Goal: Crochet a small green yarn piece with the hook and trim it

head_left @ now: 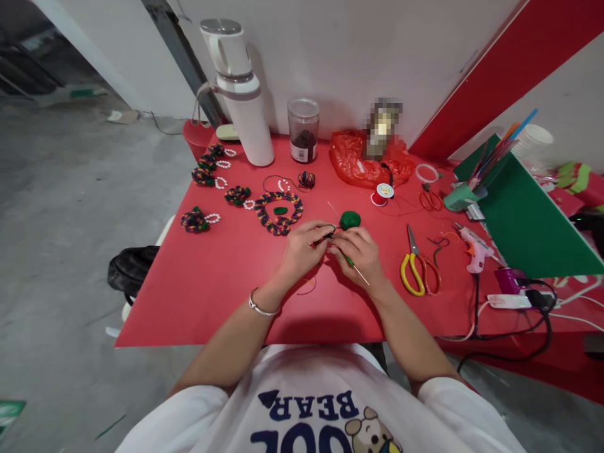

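My left hand [306, 249] pinches a small piece of dark yarn [329, 233] over the red table [212, 270]. Beside it, my right hand [361, 255] is closed around a thin crochet hook with a green grip [350, 260], its metal end pointing toward me. The fingertips of both hands nearly meet at the yarn. A ball of green yarn [350, 219] lies just beyond my right fingers. To the left of my hands is a braided multicoloured ring [262, 221] with a small green piece [280, 211] inside it.
Yarn clusters with white bead loops [194, 220] lie at the left. Along the back stand a white bottle [250, 126], a clear jar [303, 129] and a red plastic bag [346, 157]. Scissors [413, 267], a pink glue gun [477, 250] and a power strip [509, 301] are at the right.
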Demonstrator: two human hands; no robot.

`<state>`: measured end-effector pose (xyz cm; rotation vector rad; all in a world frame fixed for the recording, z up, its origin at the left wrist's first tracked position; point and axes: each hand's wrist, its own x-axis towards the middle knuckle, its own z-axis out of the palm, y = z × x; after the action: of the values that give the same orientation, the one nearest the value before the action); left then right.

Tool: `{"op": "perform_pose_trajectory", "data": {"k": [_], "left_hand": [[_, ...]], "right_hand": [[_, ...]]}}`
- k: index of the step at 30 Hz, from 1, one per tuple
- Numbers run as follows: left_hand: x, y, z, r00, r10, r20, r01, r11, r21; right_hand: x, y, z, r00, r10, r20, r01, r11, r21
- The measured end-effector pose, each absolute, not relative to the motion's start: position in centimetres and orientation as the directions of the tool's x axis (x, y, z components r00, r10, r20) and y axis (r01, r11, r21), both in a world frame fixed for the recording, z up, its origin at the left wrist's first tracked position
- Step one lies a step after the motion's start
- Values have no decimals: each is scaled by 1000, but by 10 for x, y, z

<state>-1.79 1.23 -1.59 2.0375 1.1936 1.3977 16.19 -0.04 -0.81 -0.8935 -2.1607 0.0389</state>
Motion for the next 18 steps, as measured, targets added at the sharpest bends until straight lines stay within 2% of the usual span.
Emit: {"op": "perform_pose_trajectory", "data": {"k": [6,9,13,18], "left_hand": [[-19,13,-22,165,793,586,521,-575,631],[-19,13,-23,143,813,564,580,-531,618],[-16,11,-21,104,855,509,612,-458,645],[-11,8,-20,41,890,454,568,-395,722]], "right_hand": [[161,-1,-6,-420,618,664,568,750,-338],[160,-2,-5,-405,628,665,574,741,-350],[159,-2,-5,-370,635,678,561,735,-381],[157,-2,-7,-318,651,689,542,721,-432]]}}
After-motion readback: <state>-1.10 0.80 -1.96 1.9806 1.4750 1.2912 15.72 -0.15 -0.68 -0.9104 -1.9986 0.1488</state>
